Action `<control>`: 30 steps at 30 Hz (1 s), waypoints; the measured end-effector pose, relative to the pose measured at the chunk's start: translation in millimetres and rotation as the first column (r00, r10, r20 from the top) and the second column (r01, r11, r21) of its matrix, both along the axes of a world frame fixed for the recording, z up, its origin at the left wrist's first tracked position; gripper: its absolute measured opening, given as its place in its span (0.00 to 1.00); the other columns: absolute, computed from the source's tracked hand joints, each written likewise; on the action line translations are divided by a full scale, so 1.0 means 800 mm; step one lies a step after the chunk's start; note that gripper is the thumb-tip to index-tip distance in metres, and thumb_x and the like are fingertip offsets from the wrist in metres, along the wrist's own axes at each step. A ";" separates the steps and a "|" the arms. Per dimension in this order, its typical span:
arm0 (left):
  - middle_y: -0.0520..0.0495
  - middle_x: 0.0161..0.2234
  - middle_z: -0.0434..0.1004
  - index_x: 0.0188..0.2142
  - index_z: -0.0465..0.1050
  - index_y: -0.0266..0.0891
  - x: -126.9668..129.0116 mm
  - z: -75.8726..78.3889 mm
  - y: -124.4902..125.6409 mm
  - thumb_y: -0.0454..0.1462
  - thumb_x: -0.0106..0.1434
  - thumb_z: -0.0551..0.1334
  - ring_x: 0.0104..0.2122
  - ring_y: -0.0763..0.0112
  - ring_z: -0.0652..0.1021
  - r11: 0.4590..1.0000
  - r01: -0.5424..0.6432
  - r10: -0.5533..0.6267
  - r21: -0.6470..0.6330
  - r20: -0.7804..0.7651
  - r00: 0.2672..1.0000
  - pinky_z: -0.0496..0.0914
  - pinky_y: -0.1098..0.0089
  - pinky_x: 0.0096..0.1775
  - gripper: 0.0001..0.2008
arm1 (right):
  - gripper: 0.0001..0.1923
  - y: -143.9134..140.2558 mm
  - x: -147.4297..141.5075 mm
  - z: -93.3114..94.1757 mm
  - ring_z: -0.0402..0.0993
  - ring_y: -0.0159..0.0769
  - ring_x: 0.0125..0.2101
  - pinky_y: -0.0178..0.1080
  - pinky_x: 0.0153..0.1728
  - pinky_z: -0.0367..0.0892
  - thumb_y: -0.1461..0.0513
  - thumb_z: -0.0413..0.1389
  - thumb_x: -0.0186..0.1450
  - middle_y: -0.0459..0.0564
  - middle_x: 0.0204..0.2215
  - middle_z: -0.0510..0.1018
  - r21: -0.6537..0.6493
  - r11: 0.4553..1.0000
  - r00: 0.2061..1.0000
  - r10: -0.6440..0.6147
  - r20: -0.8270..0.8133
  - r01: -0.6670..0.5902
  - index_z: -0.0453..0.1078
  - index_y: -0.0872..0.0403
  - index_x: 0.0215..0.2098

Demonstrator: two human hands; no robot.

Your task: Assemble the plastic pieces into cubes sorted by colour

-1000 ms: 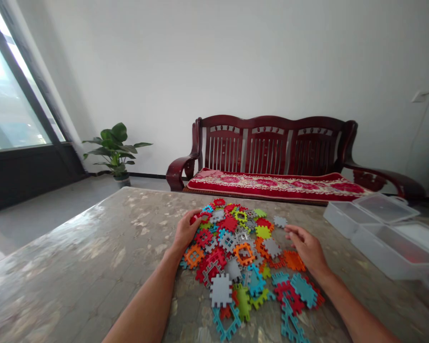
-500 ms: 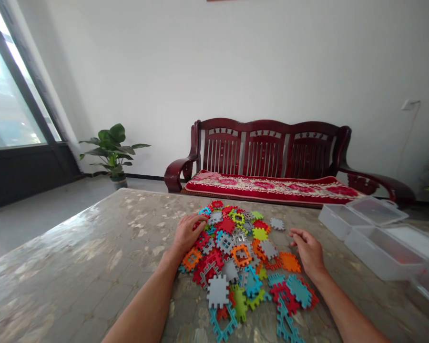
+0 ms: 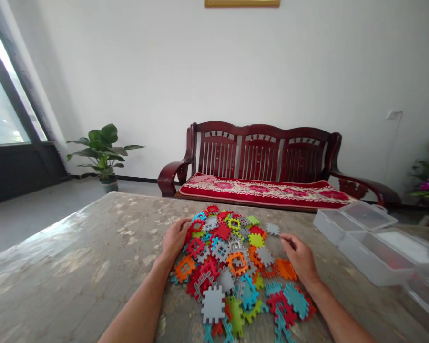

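Observation:
A heap of toothed plastic building tiles in red, grey, orange, green and blue lies on the table before me. My left hand rests along the heap's left edge, fingers loosely extended and touching the outer tiles; nothing shows in its grasp. On the right, my right hand is open with bent fingers, its fingertips close to a loose grey tile; I cannot tell if they touch it. An orange tile lies just left of that wrist. Nearer me are a plain grey square tile and a teal tile.
Clear plastic boxes with lids stand at the table's right. The table has a patterned cover. Behind it are a dark red wooden bench with a floral cushion and a potted plant.
My left hand has drawn back from over the tiles to the heap's left edge. The right hand has come closer to the loose grey tile. The view has tilted up slightly.

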State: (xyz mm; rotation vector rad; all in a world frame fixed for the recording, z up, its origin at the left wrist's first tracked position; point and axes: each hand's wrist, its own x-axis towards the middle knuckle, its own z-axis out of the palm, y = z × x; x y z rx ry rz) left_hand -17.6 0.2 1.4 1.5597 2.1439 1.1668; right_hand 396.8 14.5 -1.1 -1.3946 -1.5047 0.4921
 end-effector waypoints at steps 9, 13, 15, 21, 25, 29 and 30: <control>0.50 0.44 0.82 0.45 0.78 0.49 0.000 0.001 0.001 0.42 0.65 0.54 0.44 0.61 0.79 0.996 0.053 -0.057 -0.066 -0.056 0.997 0.69 0.68 0.43 0.16 | 0.12 -0.011 -0.064 0.043 0.76 0.40 0.41 0.41 0.45 0.68 0.59 0.52 0.64 0.50 0.41 0.80 -0.018 0.936 0.857 0.329 0.397 -0.351 0.77 0.49 0.40; 0.50 0.45 0.82 0.45 0.79 0.48 0.001 0.003 0.000 0.42 0.65 0.54 0.44 0.60 0.79 0.996 0.055 -0.059 -0.066 -0.066 0.996 0.69 0.67 0.42 0.15 | 0.14 -0.014 -0.105 0.068 0.75 0.40 0.43 0.41 0.46 0.66 0.61 0.51 0.66 0.50 0.41 0.79 -0.096 0.890 0.706 0.416 0.573 -0.446 0.78 0.48 0.42; 0.50 0.44 0.83 0.44 0.79 0.49 0.002 0.004 -0.001 0.43 0.65 0.55 0.44 0.60 0.79 0.997 0.052 -0.056 -0.064 -0.062 0.997 0.68 0.67 0.42 0.15 | 0.14 -0.011 -0.118 0.073 0.74 0.39 0.42 0.39 0.45 0.65 0.60 0.51 0.67 0.50 0.40 0.79 -0.112 0.883 0.661 0.420 0.622 -0.456 0.79 0.48 0.41; 0.50 0.44 0.83 0.45 0.78 0.48 0.003 0.006 -0.002 0.42 0.65 0.54 0.44 0.60 0.79 0.996 0.049 -0.055 -0.079 -0.080 0.995 0.68 0.68 0.42 0.16 | 0.11 0.001 -0.135 0.072 0.75 0.38 0.40 0.37 0.41 0.65 0.60 0.54 0.65 0.48 0.38 0.80 -0.195 0.877 0.639 0.457 0.618 -0.438 0.79 0.48 0.39; 0.49 0.45 0.82 0.45 0.78 0.48 0.003 0.006 -0.001 0.42 0.65 0.54 0.44 0.60 0.79 0.995 0.047 -0.055 -0.090 -0.092 0.994 0.68 0.67 0.42 0.16 | 0.10 0.006 -0.142 0.070 0.76 0.37 0.38 0.36 0.39 0.65 0.65 0.55 0.60 0.47 0.36 0.82 -0.232 0.863 0.667 0.495 0.556 -0.448 0.78 0.49 0.35; 0.50 0.43 0.83 0.44 0.79 0.49 0.003 0.007 -0.002 0.42 0.65 0.54 0.43 0.61 0.79 0.996 0.053 -0.060 -0.072 -0.104 0.993 0.69 0.69 0.41 0.15 | 0.11 0.006 -0.147 0.067 0.76 0.36 0.36 0.35 0.39 0.64 0.68 0.53 0.59 0.48 0.34 0.81 -0.209 0.862 0.696 0.498 0.517 -0.462 0.77 0.51 0.31; 0.50 0.43 0.83 0.44 0.79 0.49 0.004 0.008 -0.002 0.42 0.65 0.54 0.43 0.61 0.79 0.996 0.051 -0.058 -0.072 -0.106 0.993 0.69 0.69 0.41 0.15 | 0.10 0.005 -0.147 0.067 0.76 0.36 0.37 0.35 0.39 0.65 0.67 0.53 0.59 0.48 0.34 0.81 -0.206 0.865 0.705 0.494 0.509 -0.458 0.77 0.51 0.31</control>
